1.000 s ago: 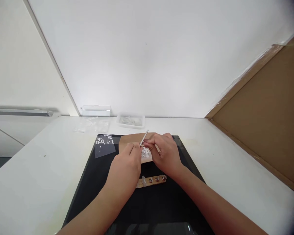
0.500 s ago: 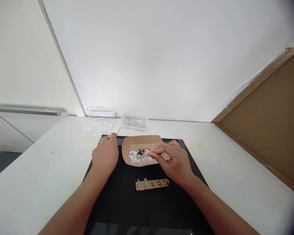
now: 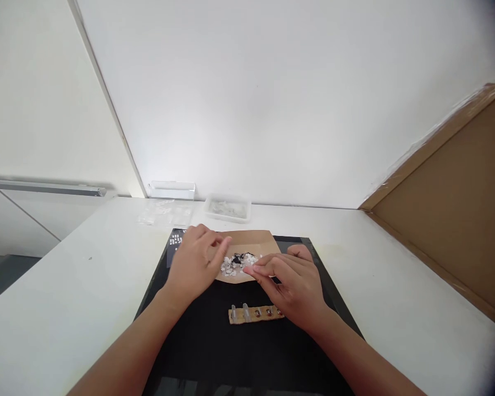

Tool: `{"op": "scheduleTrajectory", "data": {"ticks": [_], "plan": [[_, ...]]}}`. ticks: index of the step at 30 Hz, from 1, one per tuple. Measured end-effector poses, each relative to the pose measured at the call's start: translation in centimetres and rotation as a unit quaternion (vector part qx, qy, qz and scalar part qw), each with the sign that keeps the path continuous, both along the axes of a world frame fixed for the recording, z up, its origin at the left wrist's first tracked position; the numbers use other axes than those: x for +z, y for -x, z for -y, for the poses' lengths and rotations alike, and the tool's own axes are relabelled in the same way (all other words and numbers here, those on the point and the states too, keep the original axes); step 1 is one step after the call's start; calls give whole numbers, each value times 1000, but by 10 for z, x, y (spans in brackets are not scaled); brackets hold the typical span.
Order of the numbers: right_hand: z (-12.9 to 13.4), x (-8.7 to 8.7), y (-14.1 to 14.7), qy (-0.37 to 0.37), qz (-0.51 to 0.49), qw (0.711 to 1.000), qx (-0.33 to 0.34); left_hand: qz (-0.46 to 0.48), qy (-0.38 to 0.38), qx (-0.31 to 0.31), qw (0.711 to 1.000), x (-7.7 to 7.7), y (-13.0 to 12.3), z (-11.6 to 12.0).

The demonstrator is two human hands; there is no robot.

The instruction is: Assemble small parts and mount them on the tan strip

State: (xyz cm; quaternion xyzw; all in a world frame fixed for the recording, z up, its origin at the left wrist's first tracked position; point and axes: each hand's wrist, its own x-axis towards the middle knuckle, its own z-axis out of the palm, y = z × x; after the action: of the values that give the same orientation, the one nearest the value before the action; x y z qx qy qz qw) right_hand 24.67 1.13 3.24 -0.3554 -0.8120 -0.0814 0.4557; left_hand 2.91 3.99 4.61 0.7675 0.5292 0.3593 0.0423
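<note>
A brown paper tray point(image 3: 251, 237) holds small white pieces point(image 3: 230, 266) and a few black bits point(image 3: 240, 257). Over its left edge is my left hand point(image 3: 198, 261), thumb and fingers apart, with nothing visible between them. At the tray's right front, my right hand point(image 3: 291, 278) has thumb and fingertips pinched together; what they hold, if anything, is too small to make out. Nearer to me, a tan strip point(image 3: 251, 315) with clear upright pieces and reddish-brown round parts lies on the black mat point(image 3: 239, 352). My right hand partly covers its right end.
Behind the tray stand a translucent plastic container point(image 3: 227, 209) and a clear holder point(image 3: 172, 190), with clear plastic bags point(image 3: 165, 213) in front of the holder. White squares point(image 3: 175, 239) show at the mat's back left corner. A brown board point(image 3: 449, 209) rises at the right.
My left hand has moved right over the tray's edge and its fingers have spread; the thin stick-like item at its fingers no longer shows. My right hand has shifted slightly down, still pinched.
</note>
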Motion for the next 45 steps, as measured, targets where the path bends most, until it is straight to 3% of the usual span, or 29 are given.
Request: {"op": "scheduleTrajectory", "data": {"ticks": [2,5,12,16,25,39,41,45], "plan": [[-1,0,0,-2,0,1000,-10,87,67,-108,988,1,-8,4],[-2,-1,-1,-15,3,1000,-21,175,157,-186,954,0,-15,9],[1,1,-6,-17,47,999,4,304,252,-231,889,-5,-13,6],[2,-2,-12,29,94,995,11,302,302,-267,864,-7,-13,6],[1,0,-20,103,54,992,44,292,356,-258,850,-6,-13,7],[3,9,-22,104,53,991,66,342,384,-255,819,-8,-14,9],[3,11,-23,108,63,990,71,328,380,-253,827,-8,-13,10],[3,16,-26,151,88,979,103,271,328,-229,875,-5,-8,6]]}}
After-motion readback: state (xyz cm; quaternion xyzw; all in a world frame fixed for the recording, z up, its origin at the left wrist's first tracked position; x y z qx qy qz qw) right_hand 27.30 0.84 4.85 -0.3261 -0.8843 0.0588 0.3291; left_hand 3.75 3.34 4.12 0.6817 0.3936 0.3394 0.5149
